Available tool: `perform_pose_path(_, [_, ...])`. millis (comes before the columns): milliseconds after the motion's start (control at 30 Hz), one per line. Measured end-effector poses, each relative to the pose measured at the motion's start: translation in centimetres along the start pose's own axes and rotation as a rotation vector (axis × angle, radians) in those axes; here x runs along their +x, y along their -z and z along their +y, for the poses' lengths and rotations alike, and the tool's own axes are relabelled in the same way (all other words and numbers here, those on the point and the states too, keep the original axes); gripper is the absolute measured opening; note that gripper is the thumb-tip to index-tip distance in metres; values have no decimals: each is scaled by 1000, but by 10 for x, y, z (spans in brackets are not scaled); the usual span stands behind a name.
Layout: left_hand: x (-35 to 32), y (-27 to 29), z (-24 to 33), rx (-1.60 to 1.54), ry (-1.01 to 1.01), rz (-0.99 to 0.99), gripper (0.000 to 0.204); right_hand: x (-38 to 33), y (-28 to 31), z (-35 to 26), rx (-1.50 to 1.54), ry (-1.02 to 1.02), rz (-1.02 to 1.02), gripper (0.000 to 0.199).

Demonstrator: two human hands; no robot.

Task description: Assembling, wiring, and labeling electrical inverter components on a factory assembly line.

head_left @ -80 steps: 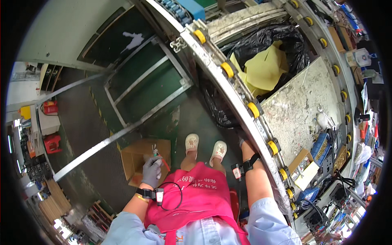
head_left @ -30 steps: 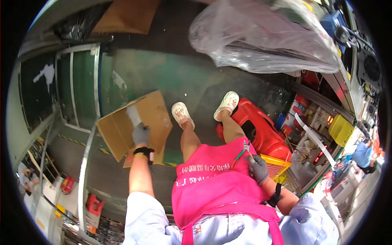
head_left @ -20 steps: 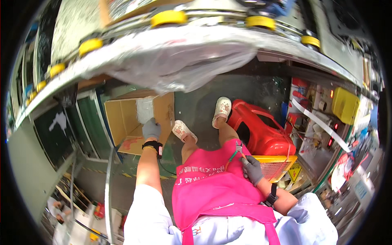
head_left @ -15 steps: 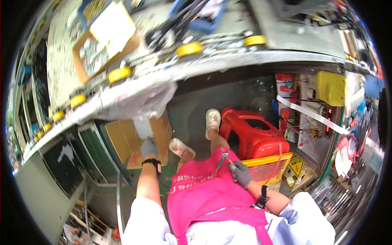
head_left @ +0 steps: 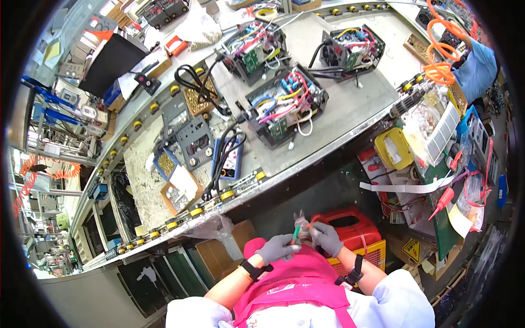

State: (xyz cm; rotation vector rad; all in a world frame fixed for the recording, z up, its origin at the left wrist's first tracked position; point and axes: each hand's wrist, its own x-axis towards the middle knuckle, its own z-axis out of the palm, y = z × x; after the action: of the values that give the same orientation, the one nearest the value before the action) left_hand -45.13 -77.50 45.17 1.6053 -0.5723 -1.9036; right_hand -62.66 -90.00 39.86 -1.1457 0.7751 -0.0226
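My gloved right hand [head_left: 328, 239] is closed round the orange handle of a pair of pliers [head_left: 297, 234], whose jaws point away from me. The green handle slants down to the fingertips of my gloved left hand [head_left: 278, 249], which are pressed together on its end. Both hands are close together in front of my pink apron [head_left: 290, 273], below the bench edge. Something pale shows between the handles, too small to make out.
On the metal bench [head_left: 339, 109] ahead stand several open electronic units [head_left: 287, 106] with coloured wires and black cables. Nearer lie a blue tray [head_left: 227, 158] and a small cardboard box [head_left: 180, 191]. A red plastic stool [head_left: 350, 229] and a yellow bin [head_left: 394, 149] are below right.
My left hand has come up from the cardboard box on the floor to the pliers in my right hand. The view has tilted up, showing more of the bench.
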Motion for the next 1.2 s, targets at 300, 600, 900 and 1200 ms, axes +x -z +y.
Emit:
perform_pose_path(300, [18, 1, 146, -51, -126, 8, 22, 27, 2, -111, 566, 185, -101, 75])
perform_pose_path(600, [3, 83, 262, 629, -769, 99, 22, 41, 31, -194, 371, 226, 383, 54])
perform_pose_path(900, [-56, 208, 345, 430, -765, 704, 20, 86, 108, -262, -450, 516, 654, 60])
perform_pose_path(1200, [-56, 240, 456, 611, -729, 908, 19, 181, 161, -412, -1324, 719, 660, 72])
